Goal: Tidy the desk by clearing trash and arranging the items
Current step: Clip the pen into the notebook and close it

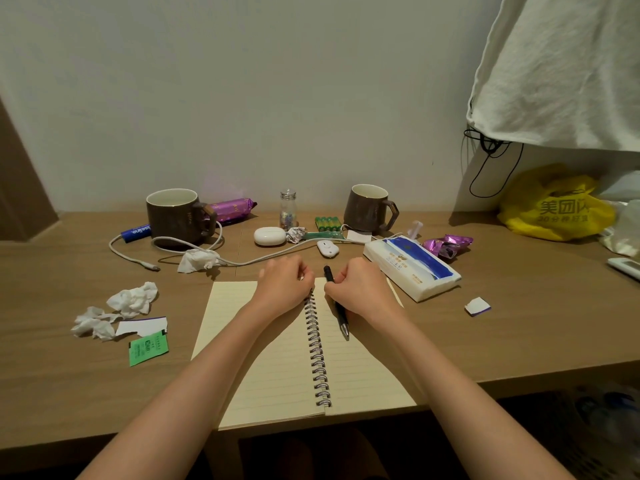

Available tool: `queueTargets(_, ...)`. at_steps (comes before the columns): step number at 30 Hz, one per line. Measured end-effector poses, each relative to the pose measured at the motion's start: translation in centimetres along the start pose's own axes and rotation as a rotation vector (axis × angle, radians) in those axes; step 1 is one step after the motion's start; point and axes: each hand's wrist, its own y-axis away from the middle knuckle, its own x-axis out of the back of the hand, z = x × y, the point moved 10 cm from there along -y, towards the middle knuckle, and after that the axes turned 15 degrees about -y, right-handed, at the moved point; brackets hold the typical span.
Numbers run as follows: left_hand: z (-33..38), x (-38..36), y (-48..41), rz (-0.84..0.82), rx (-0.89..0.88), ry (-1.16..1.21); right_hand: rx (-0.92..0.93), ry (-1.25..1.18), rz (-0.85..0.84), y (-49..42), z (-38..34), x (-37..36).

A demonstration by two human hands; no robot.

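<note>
Curling over the far end of the open spiral notebook, the left hand has its fingers tucked down at the top of the wire binding, and its back hides the fingertips, so whether it grips the page edge or anything else cannot be told. The right hand sits just beside it on the right-hand page, with its thumb and curled fingers closed round the upper part of a black pen. The grip itself is partly hidden by the knuckles. The pen lies over the right-hand page close to the binding. Its long axis runs from the wall side toward the person, nearly parallel to the spiral, with the blunt black end poking out past the hand toward the wall and the silvery tip pointing toward the person and a little right. The notebook lies open and flat at the front edge of the counter, its spiral running away from the person and its near corners reaching that edge. The far corners of both pages are covered by the hands. Left of the notebook lie crumpled tissues, a torn white scrap and a green sachet whose print is too small to read. A tissue pack lies just right of the right hand, angled. At the right border a white object is cut off and cannot be identified
</note>
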Motion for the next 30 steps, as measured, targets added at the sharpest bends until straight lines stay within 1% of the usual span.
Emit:
queueTargets(7, -0.1, 0.0, -0.1, 0.006, 0.004, 0.004, -0.03, 0.017, 0.06, 0.6, 1.6, 2.5)
queueTargets(11, -0.1, -0.1, -0.1, 0.0, 0.011, 0.005, -0.015, 0.008, 0.098, 1.0, 2.4, 3.9)
queueTargets(19, -0.2, 0.0, 0.0, -0.014, 0.028, 0.018, 0.04, -0.011, 0.125, 1.1, 2.9, 3.5)
queueTargets(22, -0.2, 0.3, 0.3, -0.023, 0.028, 0.038, 0.049, 0.041, 0.117, 1.1, 3.2, 3.4)
queueTargets(24, -0.2, 1.2, 0.9, -0.024, 0.021, 0.111, 0.084, 0.082, 0.116, 1.5, 3.0, 3.5)
queueTargets(26, -0.3, 2.7, 1.9, -0.022, 0.012, 0.194, 0.167, 0.106, 0.14, 2.2, 2.5, 3.9)
queueTargets(28, -0.5, 4.6, 3.3, -0.001, -0.028, 0.198, 0.266, 0.093, 0.149, 3.1, 2.0, 4.2)
queueTargets(30, -0.6, 6.4, 5.3, 0.031, -0.089, 0.18, 0.326, 0.07, 0.113, 4.0, 2.0, 3.9)
